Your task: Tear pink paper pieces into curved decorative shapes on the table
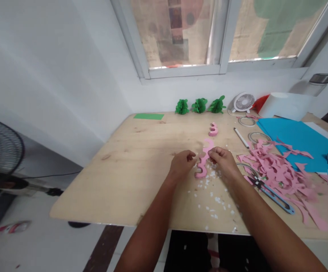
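My right hand (pixel 224 161) is closed in a pinch at the edge of a curvy pink paper cutout (pixel 207 146), held just over the table. On the other side, my left hand (pixel 181 164) has its fingers curled but apart, close to the cutout's left edge, with nothing visible between them. Just below lies a stack of pink cutouts shaped like a 3 (pixel 201 173). Farther back sits another small pink stack (pixel 213 129) of similar shape. Tiny white paper bits (pixel 216 199) are scattered beneath my hands.
Pink scraps (pixel 280 170) are heaped at right, with blue-handled scissors (pixel 279 198) beside them. Tape rolls (pixel 258 137), a white pen (pixel 241 138), blue sheets (pixel 283 132) and a small fan (pixel 243 102) lie beyond. Green paper pieces (pixel 199 105) stand along the wall; a green strip (pixel 148 116) lies left.
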The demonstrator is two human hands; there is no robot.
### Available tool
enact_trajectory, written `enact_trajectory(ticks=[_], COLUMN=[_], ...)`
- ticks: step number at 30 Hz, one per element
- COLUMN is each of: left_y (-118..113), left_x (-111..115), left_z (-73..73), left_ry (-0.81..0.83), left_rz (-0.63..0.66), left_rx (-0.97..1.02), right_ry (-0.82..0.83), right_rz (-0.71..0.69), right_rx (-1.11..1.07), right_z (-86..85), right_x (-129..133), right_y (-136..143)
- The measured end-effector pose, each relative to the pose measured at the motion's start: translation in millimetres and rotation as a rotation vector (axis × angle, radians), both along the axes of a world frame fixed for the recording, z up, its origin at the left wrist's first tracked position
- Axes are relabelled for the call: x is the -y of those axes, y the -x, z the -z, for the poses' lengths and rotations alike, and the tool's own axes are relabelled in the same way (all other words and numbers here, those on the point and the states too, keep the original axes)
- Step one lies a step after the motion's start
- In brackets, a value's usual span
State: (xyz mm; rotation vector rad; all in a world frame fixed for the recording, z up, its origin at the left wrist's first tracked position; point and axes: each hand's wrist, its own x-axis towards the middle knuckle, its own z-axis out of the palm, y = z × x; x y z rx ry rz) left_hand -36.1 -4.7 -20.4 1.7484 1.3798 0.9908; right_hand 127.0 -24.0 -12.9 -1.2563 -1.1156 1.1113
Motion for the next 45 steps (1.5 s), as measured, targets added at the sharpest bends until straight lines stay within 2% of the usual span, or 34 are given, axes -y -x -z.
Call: enact_trajectory(ticks=[3, 6, 11, 22, 27, 32, 36, 40, 45], left_y=[7.3, 4.8, -4.6, -12.9, -8.0, -1.5, 1.0, -0.3, -5.0], left_x=[-2.9, -3.1, -2.3, -18.7, -26.5, -26.4, -20.4, -13.6, -10.1], left_z=[3.6, 4.3, 0.4, -0.8, 2.3, 7.9, -0.6, -10.4, -13.6], left_ry=[-0.050, -0.085, -0.127, -0.184, -0.169, -0.079, 0.092, 0.237, 0.314], left_rz=[0.118, 0.208, 0.206, 0.210, 0.285, 0.221, 0.186, 0.237, 0.228], left_rx=[-0.160, -0.278, -0.444, -0.570, -0.410, -0.163, 0.077, 0.320, 0.449], right_ry=[-0.001, 0.012, 0.033, 0.054, 0.102, 0.109, 0.088, 0.081, 0.080], right_rz=[0.009, 0.001, -0.003, -0.038, -0.093, -0.115, -0.089, -0.068, -0.084], right_rx=[-0.050, -0.100, -0.126, -0.108, -0.041, -0.021, -0.025, -0.092, -0.143], right_z=[-0.5, -0.7, -2.3, -5.2, -7.5, -7.4, -7.0, -6.7, -2.9], right_x=[-0.5, 0.1, -0.4, -2.9, -2.0, -3.1, -3.5, -2.0, 0.1], right_y=[-1.9, -2.4, -2.9, -6.0, -4.3, -2.4, -0.7, 4.8, 10.6])
